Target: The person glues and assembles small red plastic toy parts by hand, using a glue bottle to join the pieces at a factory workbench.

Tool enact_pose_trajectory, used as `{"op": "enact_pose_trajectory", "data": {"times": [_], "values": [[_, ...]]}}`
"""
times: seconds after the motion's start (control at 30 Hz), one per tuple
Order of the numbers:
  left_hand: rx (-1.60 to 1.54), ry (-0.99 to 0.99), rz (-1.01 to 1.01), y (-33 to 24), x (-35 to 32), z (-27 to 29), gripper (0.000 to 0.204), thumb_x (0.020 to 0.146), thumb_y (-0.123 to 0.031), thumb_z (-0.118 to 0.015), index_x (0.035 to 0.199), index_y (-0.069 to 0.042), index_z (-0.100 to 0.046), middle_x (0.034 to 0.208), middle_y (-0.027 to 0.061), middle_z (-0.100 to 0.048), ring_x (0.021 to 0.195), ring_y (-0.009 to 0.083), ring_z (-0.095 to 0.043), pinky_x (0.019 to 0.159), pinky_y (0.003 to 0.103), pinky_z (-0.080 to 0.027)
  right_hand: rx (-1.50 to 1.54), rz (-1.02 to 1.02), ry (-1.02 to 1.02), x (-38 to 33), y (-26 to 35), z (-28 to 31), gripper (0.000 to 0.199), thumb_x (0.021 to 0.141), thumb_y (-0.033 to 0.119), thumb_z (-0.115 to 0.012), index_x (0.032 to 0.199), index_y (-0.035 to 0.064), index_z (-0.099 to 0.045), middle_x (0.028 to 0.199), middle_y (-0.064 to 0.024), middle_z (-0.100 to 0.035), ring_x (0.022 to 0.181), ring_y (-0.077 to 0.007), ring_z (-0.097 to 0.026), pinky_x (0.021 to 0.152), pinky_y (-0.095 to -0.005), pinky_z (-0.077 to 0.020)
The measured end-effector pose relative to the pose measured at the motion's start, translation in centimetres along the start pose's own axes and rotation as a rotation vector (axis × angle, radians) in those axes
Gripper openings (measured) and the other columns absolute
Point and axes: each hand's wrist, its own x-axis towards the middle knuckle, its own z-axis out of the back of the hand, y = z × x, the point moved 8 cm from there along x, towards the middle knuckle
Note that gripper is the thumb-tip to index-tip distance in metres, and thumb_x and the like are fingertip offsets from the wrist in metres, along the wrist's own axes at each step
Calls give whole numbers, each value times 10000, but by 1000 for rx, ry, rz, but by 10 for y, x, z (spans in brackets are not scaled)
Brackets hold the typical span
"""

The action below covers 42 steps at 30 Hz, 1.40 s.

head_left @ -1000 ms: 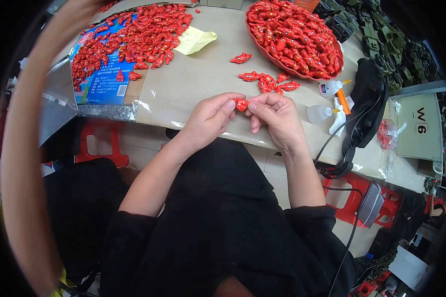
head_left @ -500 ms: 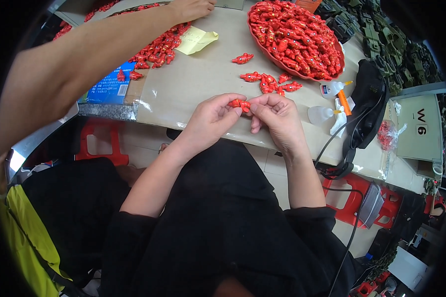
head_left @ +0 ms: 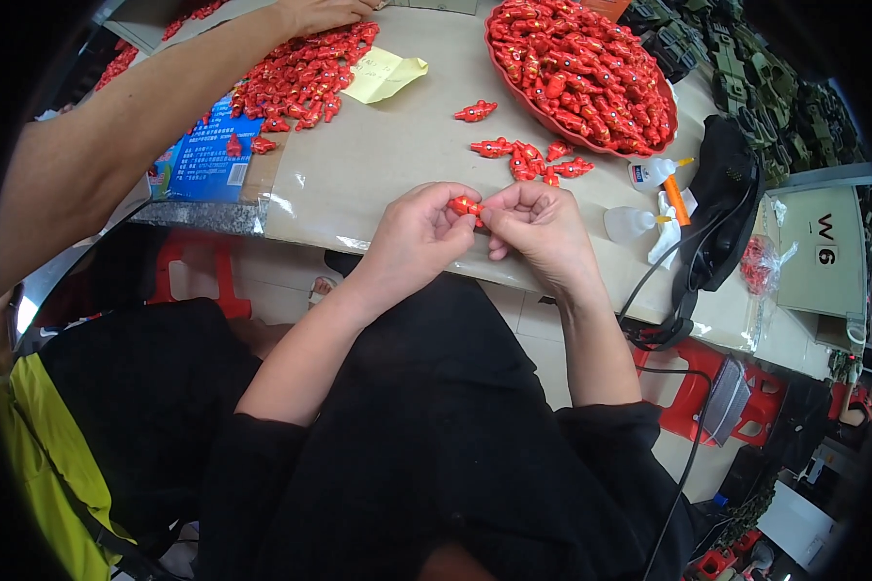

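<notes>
A small red figurine with gold marks (head_left: 466,206) is pinched between my two hands just over the table's near edge. My left hand (head_left: 424,229) grips its left side with thumb and fingers. Thumb and forefinger of my right hand (head_left: 533,228) press on its right end; whether they hold a smaller part is hidden. Beyond my hands lies a loose cluster of several like red figurines (head_left: 526,161), with a single figurine (head_left: 475,111) farther off. A red scalloped basin (head_left: 502,81) heaped with more of them stands behind.
At left, a co-worker's arm (head_left: 126,145) reaches over a pile of red figurines (head_left: 305,82) beside a yellow paper note (head_left: 386,75). Two glue bottles (head_left: 630,225), an orange tube (head_left: 675,200) and a black bag with a cable (head_left: 717,218) lie to the right.
The co-worker's hand has moved left across the pile. My right fingers have come slightly left, closer against the figurine, and my left hand stays nearly in place.
</notes>
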Motion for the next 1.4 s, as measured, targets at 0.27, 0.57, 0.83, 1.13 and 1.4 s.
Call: {"op": "enact_pose_trajectory", "data": {"times": [0.27,0.57,0.83,1.13,1.4], "values": [[94,9,-58,-6,-1,0,172,752,-31,-517,917,13,-529,829,65,-496,651,86,-507,600,213,-437,11,-20,32,3,-3,-2,88,728,26,-584,777,-35,-546,661,-60,-576,522,-78,-546,486,-191,-463],[86,-11,-137,-11,-4,0,175,768,-16,-507,940,5,-531,839,63,-487,671,92,-502,606,223,-434,21,61,43,0,-3,-2,100,755,36,-595,810,-29,-545,674,-51,-579,553,-75,-557,517,-188,-475],[-152,29,-66,-9,-7,2,215,813,3,-475,1025,0,-510,898,41,-476,746,63,-496,611,193,-435,16,158,39,0,-3,-2,132,752,29,-607,848,-32,-541,727,-39,-576,600,-60,-555,544,-175,-470],[-211,16,-95,-7,-5,2,207,792,39,-489,999,32,-496,944,63,-458,819,87,-520,699,215,-484,21,144,26,0,-3,-1,114,773,18,-572,868,-29,-531,732,-51,-586,589,-71,-559,553,-185,-472],[-134,12,-99,-10,-6,3,216,774,44,-512,988,22,-527,915,53,-454,775,74,-508,666,194,-480,43,104,49,-1,-3,-2,136,760,34,-593,860,-31,-528,721,-38,-573,580,-63,-557,529,-185,-478]]}}
